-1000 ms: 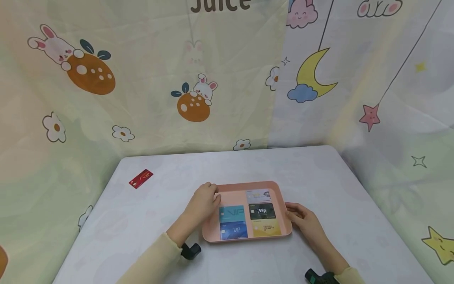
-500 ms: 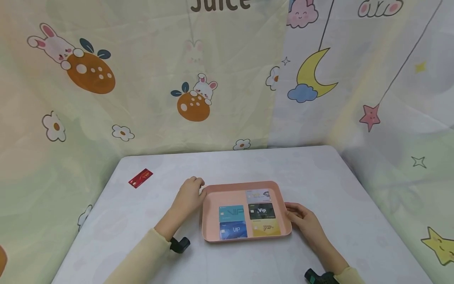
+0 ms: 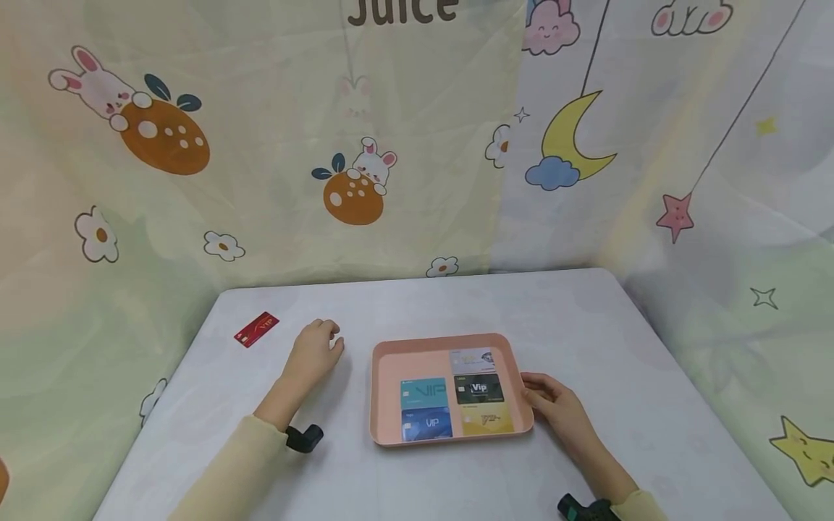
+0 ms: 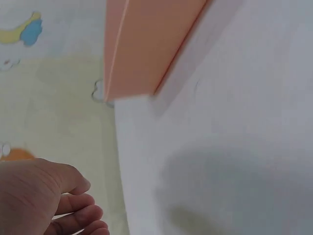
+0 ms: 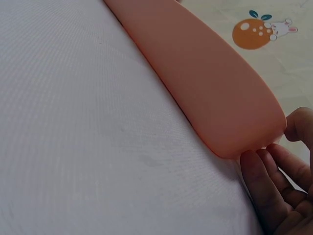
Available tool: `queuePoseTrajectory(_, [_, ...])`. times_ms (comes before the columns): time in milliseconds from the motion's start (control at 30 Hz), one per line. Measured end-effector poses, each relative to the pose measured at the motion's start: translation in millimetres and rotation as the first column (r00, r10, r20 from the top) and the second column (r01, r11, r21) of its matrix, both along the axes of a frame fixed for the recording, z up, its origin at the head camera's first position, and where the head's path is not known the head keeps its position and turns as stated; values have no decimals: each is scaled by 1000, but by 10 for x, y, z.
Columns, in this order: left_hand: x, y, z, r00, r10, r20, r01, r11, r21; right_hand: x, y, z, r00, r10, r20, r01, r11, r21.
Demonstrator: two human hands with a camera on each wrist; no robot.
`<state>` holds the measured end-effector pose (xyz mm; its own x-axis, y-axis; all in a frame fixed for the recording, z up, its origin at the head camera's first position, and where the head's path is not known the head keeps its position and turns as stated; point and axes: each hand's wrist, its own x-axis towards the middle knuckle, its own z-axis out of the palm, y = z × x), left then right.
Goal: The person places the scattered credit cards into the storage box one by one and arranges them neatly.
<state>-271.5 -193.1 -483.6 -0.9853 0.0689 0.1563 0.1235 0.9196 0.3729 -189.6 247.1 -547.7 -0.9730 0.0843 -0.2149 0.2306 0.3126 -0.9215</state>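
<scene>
A pink tray [image 3: 386, 391] lies on the table with several cards in it. On its left side sit a teal VIP card [image 3: 423, 393] and a blue VIP card [image 3: 426, 424]. A pale card [image 3: 472, 359], a black Vip card [image 3: 478, 388] and a yellow card [image 3: 486, 418] form a column at the right. My right hand [image 3: 557, 405] holds the tray's right edge, thumb at the rim and fingers against the outer wall in the right wrist view. My left hand [image 3: 311, 354], empty with loosely bent fingers, is over the table between the tray and a red VIP card [image 3: 257, 329].
The white table [image 3: 260, 405] has a printed cloth backdrop [image 3: 260, 145] along its back and sides. Dark wrist cameras [image 3: 304, 438] are strapped on both forearms.
My left hand has let go of the tray's left edge and moved left, toward the red card. The right hand stays at the tray, and the cards have kept their places.
</scene>
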Motion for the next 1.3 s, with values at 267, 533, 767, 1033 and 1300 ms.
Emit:
queuePoseTrajectory(267, [-49, -494, 144, 995, 95, 27, -95, 995, 25, -8, -16, 24, 1000, 14, -27, -13, 1000, 27])
queuePoseTrajectory(533, [-33, -795, 2, 988, 150, 41, -149, 988, -30, 3, -14, 24, 1000, 16, -25, -15, 999, 32])
queuePoseTrajectory(767, [-63, -1022, -155, 981, 180, 70, -175, 983, -61, 11, -20, 37, 1000, 9, -24, -8, 999, 35])
queuePoseTrajectory(1033, [-162, -1268, -294, 965, 227, 133, -222, 974, -55, 32, -16, 26, 1000, 1, -17, -1, 1000, 27])
queuePoseTrajectory(1300, [-231, -1433, -377, 930, 316, 189, -322, 947, 2, 29, -23, 24, 1000, 3, -21, -2, 1000, 28])
